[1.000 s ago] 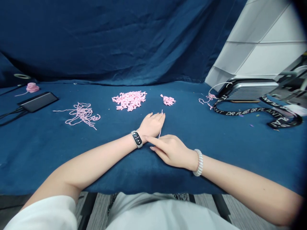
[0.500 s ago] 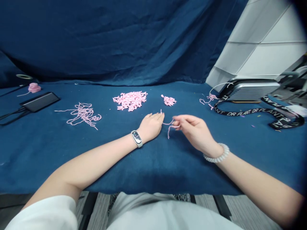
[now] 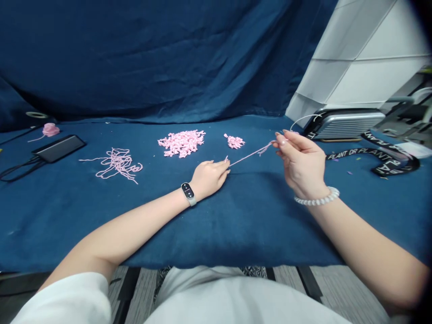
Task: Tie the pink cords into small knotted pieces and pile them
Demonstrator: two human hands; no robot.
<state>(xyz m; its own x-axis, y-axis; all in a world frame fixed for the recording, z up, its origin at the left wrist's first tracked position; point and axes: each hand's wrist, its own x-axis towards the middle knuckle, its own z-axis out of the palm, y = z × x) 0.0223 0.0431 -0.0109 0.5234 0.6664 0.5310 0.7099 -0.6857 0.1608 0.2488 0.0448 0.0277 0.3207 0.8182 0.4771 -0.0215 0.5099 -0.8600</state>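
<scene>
My left hand (image 3: 209, 176) rests on the blue cloth with its fingers pinched on one end of a pink string (image 3: 248, 156). My right hand (image 3: 300, 164) is raised to the right and pinches the other end, so the string runs taut between the two hands. Beyond them lie a large heap of pink knotted pieces (image 3: 181, 142) and a small heap (image 3: 234, 141). A tangle of loose pink strings (image 3: 116, 163) lies to the left.
A black phone (image 3: 58, 148) with cables and a pink yarn ball (image 3: 50, 129) sit at the far left. A silver case (image 3: 344, 123) and a black printed lanyard (image 3: 381, 157) lie at the right. A blue cloth backdrop (image 3: 151, 54) hangs behind the table.
My right hand left the cloth beside my left wrist, took the string's free end and drew it up and to the right until it went taut. My left hand stayed put.
</scene>
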